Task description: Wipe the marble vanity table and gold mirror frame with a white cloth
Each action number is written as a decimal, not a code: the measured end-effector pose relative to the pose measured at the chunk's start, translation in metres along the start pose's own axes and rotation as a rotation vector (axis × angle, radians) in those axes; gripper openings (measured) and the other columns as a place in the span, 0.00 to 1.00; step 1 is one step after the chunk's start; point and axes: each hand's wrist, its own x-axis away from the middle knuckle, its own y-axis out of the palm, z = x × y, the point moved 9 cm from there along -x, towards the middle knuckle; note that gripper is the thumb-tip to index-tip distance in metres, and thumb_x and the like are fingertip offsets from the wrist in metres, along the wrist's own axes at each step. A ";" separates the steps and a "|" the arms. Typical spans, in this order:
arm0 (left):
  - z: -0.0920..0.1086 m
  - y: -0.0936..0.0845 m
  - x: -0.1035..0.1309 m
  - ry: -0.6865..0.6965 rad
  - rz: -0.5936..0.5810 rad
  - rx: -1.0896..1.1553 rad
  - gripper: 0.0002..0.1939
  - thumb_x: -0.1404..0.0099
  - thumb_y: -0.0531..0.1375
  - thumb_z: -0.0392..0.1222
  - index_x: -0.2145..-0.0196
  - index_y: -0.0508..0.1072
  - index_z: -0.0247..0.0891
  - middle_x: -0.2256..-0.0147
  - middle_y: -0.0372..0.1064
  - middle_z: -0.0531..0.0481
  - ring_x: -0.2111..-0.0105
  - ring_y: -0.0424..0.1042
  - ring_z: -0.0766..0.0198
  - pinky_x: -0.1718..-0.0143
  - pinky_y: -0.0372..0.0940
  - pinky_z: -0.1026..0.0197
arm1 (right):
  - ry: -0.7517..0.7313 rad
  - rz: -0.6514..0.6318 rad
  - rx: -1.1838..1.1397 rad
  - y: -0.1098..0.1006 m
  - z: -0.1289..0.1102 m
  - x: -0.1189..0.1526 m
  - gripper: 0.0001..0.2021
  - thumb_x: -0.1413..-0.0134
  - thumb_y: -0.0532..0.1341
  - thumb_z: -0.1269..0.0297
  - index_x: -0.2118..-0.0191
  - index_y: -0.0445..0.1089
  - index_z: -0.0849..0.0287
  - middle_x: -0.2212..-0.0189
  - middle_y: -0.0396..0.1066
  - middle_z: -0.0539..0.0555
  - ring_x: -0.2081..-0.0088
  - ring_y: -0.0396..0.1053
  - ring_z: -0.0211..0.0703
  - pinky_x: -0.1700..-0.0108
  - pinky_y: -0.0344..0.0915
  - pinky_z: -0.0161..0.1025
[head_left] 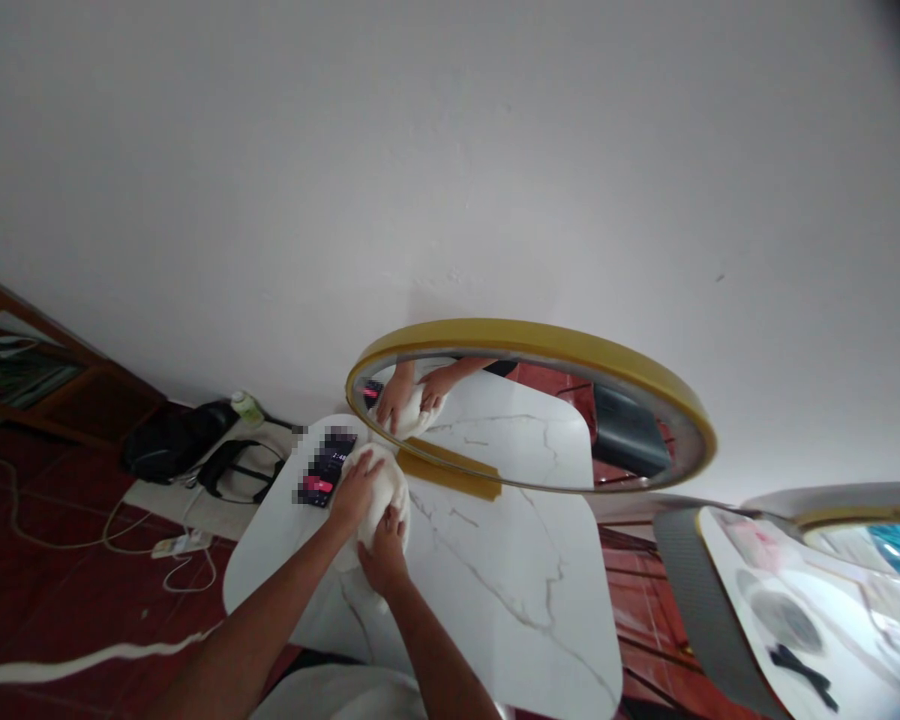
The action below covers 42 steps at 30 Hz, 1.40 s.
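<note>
A soft, rounded white bundle (pixel 390 490) lies on the left part of a white marble-patterned table (pixel 495 590); whether it is folded cloth or something stuffed I cannot tell. Over its upper left side rests my left hand (pixel 356 490), fingers curved onto the top. My right hand (pixel 386 555) grips the near right side, its fingers bent into the soft surface. Just left of the bundle is a dark phone (pixel 328 470) with a lit screen, partly pixelated. A gold-rimmed mirror (pixel 532 335) stands behind, reflecting both hands and the bundle.
A yellow-gold mirror base (pixel 450 472) sits on the table against the pale wall (pixel 450 170). On the left, a low bench (pixel 225 515) holds a black bag (pixel 176 440), a headband-like strap and a bottle (pixel 246 408). Cables run over the red floor. At right stands a second table (pixel 750 600).
</note>
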 end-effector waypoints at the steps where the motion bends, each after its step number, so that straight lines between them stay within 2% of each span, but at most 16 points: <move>1: 0.001 0.000 0.004 0.001 -0.002 -0.012 0.30 0.39 0.45 0.25 0.40 0.57 0.40 0.37 0.45 0.47 0.39 0.48 0.56 0.40 0.47 0.53 | 0.000 0.001 0.003 0.000 0.004 0.004 0.39 0.51 0.54 0.67 0.36 0.37 0.74 0.35 0.32 0.66 0.35 0.26 0.58 0.38 0.36 0.57; 5: 0.009 0.005 0.026 -0.002 -0.016 -0.037 0.31 0.41 0.47 0.26 0.40 0.56 0.43 0.38 0.48 0.45 0.40 0.50 0.54 0.41 0.46 0.50 | -0.011 0.037 0.055 -0.009 0.027 0.028 0.42 0.56 0.55 0.67 0.35 0.37 0.70 0.35 0.35 0.62 0.35 0.31 0.58 0.37 0.39 0.54; 8: 0.017 0.018 0.053 0.020 -0.065 -0.071 0.30 0.43 0.51 0.30 0.42 0.59 0.42 0.41 0.54 0.43 0.41 0.52 0.52 0.40 0.43 0.47 | -0.046 0.081 0.110 -0.019 0.051 0.056 0.43 0.59 0.55 0.68 0.35 0.40 0.67 0.36 0.40 0.59 0.36 0.38 0.57 0.38 0.42 0.52; 10: 0.022 0.032 0.077 0.082 -0.110 -0.072 0.28 0.44 0.53 0.34 0.44 0.61 0.39 0.44 0.57 0.41 0.43 0.54 0.50 0.41 0.44 0.46 | -0.070 0.073 0.137 -0.024 0.070 0.076 0.43 0.61 0.55 0.68 0.35 0.42 0.61 0.36 0.43 0.55 0.37 0.41 0.55 0.38 0.44 0.50; 13: 0.027 0.055 0.120 0.182 -0.154 -0.020 0.26 0.43 0.54 0.41 0.46 0.62 0.37 0.45 0.59 0.41 0.44 0.55 0.50 0.41 0.47 0.46 | -0.099 0.024 0.168 -0.025 0.094 0.103 0.43 0.61 0.55 0.66 0.35 0.41 0.52 0.36 0.42 0.48 0.37 0.41 0.53 0.38 0.44 0.49; 16: 0.019 0.069 0.156 0.187 -0.126 0.017 0.23 0.40 0.52 0.44 0.46 0.62 0.38 0.46 0.60 0.41 0.44 0.57 0.51 0.43 0.52 0.49 | -0.113 -0.002 0.183 -0.026 0.104 0.115 0.42 0.59 0.56 0.63 0.36 0.41 0.44 0.35 0.41 0.43 0.37 0.40 0.53 0.38 0.43 0.49; 18: 0.009 0.070 0.170 0.139 -0.086 0.012 0.22 0.39 0.52 0.46 0.47 0.63 0.39 0.46 0.61 0.42 0.45 0.59 0.52 0.44 0.54 0.50 | -0.125 -0.014 0.193 -0.026 0.099 0.114 0.41 0.58 0.57 0.62 0.36 0.41 0.42 0.35 0.41 0.42 0.37 0.40 0.53 0.38 0.42 0.49; 21: -0.009 0.059 0.177 0.073 -0.032 -0.013 0.21 0.40 0.52 0.45 0.49 0.64 0.39 0.47 0.61 0.42 0.46 0.60 0.52 0.45 0.55 0.51 | -0.158 -0.043 0.199 -0.021 0.076 0.105 0.43 0.59 0.59 0.62 0.36 0.40 0.43 0.35 0.42 0.44 0.37 0.41 0.55 0.39 0.42 0.50; 24: -0.037 0.040 0.176 -0.004 0.005 -0.039 0.19 0.41 0.53 0.43 0.51 0.64 0.41 0.50 0.63 0.43 0.48 0.61 0.53 0.47 0.57 0.52 | -0.206 -0.081 0.176 -0.012 0.042 0.091 0.45 0.59 0.61 0.58 0.35 0.39 0.44 0.35 0.41 0.47 0.38 0.42 0.58 0.39 0.43 0.51; 29: -0.099 0.008 0.182 -0.190 0.072 -0.144 0.21 0.43 0.54 0.45 0.52 0.62 0.41 0.51 0.63 0.43 0.50 0.62 0.52 0.50 0.58 0.52 | -0.367 -0.082 0.075 0.006 -0.025 0.069 0.49 0.63 0.64 0.44 0.35 0.40 0.45 0.35 0.42 0.50 0.38 0.43 0.61 0.41 0.47 0.54; 32: -0.117 -0.004 0.190 -0.240 0.110 -0.210 0.22 0.44 0.55 0.46 0.51 0.62 0.41 0.51 0.62 0.43 0.50 0.61 0.52 0.49 0.57 0.53 | -0.359 -0.083 0.063 0.017 -0.048 0.057 0.49 0.63 0.64 0.41 0.36 0.42 0.47 0.36 0.44 0.52 0.39 0.45 0.63 0.42 0.49 0.56; 34: -0.119 -0.007 0.193 -0.265 0.124 -0.236 0.22 0.44 0.55 0.46 0.51 0.62 0.41 0.51 0.62 0.43 0.51 0.61 0.53 0.51 0.57 0.54 | -0.344 -0.069 0.073 0.021 -0.054 0.054 0.49 0.62 0.64 0.41 0.36 0.42 0.48 0.36 0.44 0.54 0.39 0.44 0.63 0.42 0.48 0.56; 37: -0.111 -0.006 0.195 -0.322 0.122 -0.260 0.21 0.43 0.54 0.44 0.51 0.62 0.39 0.53 0.62 0.43 0.54 0.63 0.53 0.54 0.58 0.54 | -0.347 -0.037 0.094 0.020 -0.051 0.060 0.47 0.60 0.65 0.45 0.36 0.42 0.48 0.36 0.45 0.53 0.39 0.44 0.61 0.42 0.46 0.57; 42: -0.071 0.010 0.192 -0.269 0.089 -0.198 0.20 0.43 0.54 0.41 0.52 0.61 0.38 0.54 0.62 0.43 0.55 0.62 0.53 0.56 0.57 0.54 | -0.361 -0.009 0.093 -0.001 -0.013 0.086 0.43 0.57 0.63 0.46 0.36 0.44 0.44 0.36 0.46 0.50 0.39 0.46 0.57 0.40 0.44 0.53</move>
